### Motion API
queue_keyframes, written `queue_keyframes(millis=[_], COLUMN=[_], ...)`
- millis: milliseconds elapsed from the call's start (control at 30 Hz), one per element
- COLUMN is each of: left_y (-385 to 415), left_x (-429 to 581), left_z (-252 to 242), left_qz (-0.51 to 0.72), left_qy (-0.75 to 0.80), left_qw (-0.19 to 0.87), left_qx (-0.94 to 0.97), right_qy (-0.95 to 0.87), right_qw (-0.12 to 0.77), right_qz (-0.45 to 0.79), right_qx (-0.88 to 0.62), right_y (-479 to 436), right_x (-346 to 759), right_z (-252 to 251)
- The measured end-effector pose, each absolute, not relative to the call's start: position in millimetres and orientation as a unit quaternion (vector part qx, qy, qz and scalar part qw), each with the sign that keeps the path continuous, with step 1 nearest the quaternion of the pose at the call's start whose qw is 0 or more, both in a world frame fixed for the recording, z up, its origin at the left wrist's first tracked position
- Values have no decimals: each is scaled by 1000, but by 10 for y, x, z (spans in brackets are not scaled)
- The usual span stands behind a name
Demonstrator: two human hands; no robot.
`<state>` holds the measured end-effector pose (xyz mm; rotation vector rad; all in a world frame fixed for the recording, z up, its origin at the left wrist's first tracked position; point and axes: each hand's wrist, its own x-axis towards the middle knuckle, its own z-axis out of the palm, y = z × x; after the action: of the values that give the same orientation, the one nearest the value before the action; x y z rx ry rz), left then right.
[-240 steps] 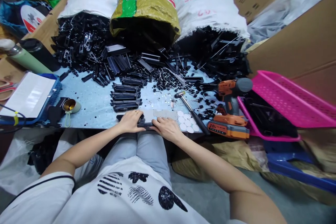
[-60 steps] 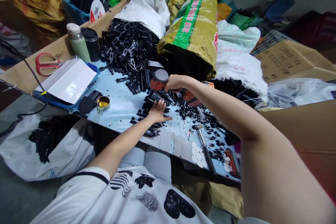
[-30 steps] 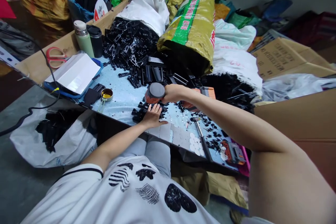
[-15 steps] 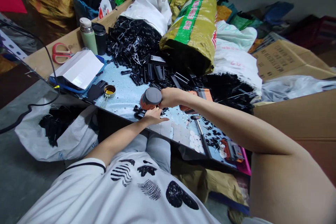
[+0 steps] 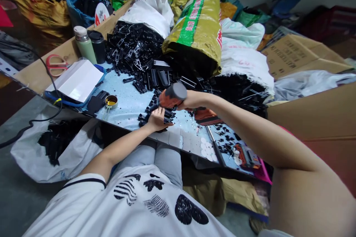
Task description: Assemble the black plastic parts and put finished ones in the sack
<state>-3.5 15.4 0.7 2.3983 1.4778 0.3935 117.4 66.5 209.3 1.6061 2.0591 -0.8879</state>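
Observation:
My right hand (image 5: 191, 100) grips an orange and black cordless drill (image 5: 171, 96), whose grey rear end faces up toward me and whose orange battery base (image 5: 206, 116) shows below my wrist. The drill's front end points left and down, just above my left hand. My left hand (image 5: 157, 119) lies over a small group of black plastic parts (image 5: 143, 118) near the table's front edge, fingers bent round them and thumb stretched to the right. What sits directly beneath its palm is hidden.
Behind my hands is a heap of black plastic pieces (image 5: 130, 53) with a yellow-green sack (image 5: 194, 33). A small metal cup (image 5: 111, 102), scissors (image 5: 57, 66) and a green flask (image 5: 85, 46) are at left. A hammer (image 5: 215, 146) and white discs (image 5: 207, 149) lie at right.
My right hand has lifted the drill up and to the right, away from my left hand, and tilted it. More black parts show around my left hand. The view has shifted slightly.

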Motion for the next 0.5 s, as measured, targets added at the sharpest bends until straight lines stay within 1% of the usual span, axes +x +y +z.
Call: queue_keyframes(millis=[100,200,367,500], left_y=[482,849,1101,1095], left_x=[-3,59,115,129], left_z=[41,49,-62,-136], left_qz=[112,82,69,74], left_qy=[505,503,493,488], left_qw=[110,114,118,111], left_qx=[849,853,859,862], right_qy=[694,647,627,638], right_qw=[155,158,149,198], right_qz=[-307,-272,-277,-277], right_qx=[633,694,713,691], right_y=[948,1189,1444,1564], right_x=[1604,1876,2066,2094], right_z=[2057,1986,1855,1777])
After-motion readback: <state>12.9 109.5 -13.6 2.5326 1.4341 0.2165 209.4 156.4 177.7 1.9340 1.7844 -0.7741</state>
